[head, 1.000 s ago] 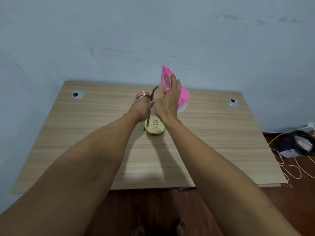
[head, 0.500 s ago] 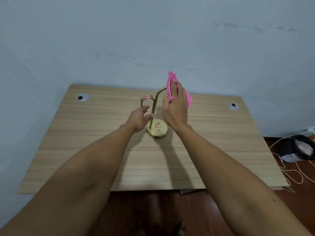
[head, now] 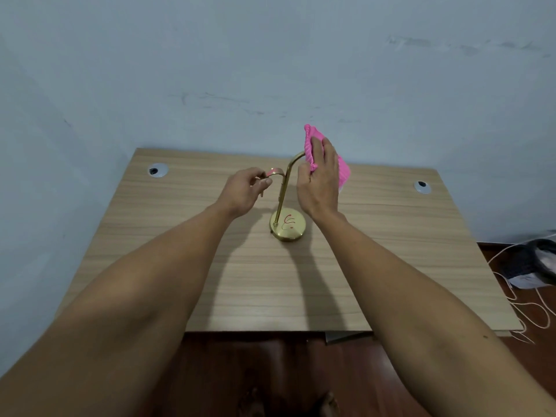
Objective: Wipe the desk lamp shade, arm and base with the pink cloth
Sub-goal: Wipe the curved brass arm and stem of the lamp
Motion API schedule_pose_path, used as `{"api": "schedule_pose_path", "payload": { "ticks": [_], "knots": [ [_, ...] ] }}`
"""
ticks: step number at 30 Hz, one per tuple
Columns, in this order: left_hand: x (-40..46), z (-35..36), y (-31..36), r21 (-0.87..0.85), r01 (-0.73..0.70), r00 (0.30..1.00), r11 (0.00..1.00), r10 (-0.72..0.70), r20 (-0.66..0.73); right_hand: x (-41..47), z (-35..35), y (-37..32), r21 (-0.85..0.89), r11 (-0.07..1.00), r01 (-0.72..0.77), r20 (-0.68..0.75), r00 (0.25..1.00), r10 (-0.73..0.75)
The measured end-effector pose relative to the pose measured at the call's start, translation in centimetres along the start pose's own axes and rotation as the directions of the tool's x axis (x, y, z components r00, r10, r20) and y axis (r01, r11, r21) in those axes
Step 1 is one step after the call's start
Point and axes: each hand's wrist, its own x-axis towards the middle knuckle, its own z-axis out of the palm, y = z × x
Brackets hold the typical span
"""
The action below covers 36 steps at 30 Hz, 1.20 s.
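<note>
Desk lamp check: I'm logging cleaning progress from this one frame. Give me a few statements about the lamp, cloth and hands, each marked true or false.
1. The right hand presses the pink cloth against the lamp's upper end. True.
2. The left hand holds the cloth. False: it grips the smaller curved brass arm.
3. The round brass base lies tipped on its side. False: it sits flat on the desk.
4. Red marks show on the base. True.

Dim, soft light; faint shadows; wide-angle edge distortion.
</note>
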Motion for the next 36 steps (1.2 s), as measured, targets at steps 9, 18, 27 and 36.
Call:
{"api": "schedule_pose_path", "payload": {
  "ticks": [9, 18, 27, 36],
  "knots": [
    [-0.3, 0.2, 0.4, 0.118, -0.095, 0.995, 0.988, 0.093, 0.026, -2.3, 1.1, 0.9, -0.047, 0.974, 0.223, 0.114, 0.97, -0.216],
    [-0.2, 0.2, 0.4, 0.149, -0.102, 0.995, 0.984, 0.098, 0.038, 0.6, 0.3, -2.6, 0.145, 0.979, -0.145, 0.007, 0.989, 0.146],
    [-0.3, 0.3, 0.3, 0.167, -0.115, 0.993, 0.979, 0.112, 0.031, -0.1, 0.1, -2.5, 0.165, 0.984, -0.068, -0.048, 0.996, 0.076],
    [-0.3, 0.3, 0.5, 0.176, -0.117, 0.993, 0.977, 0.112, 0.038, -3.4, 1.7, -1.1, 0.132, 0.986, 0.1, 0.081, 0.991, -0.111]
  ]
}}
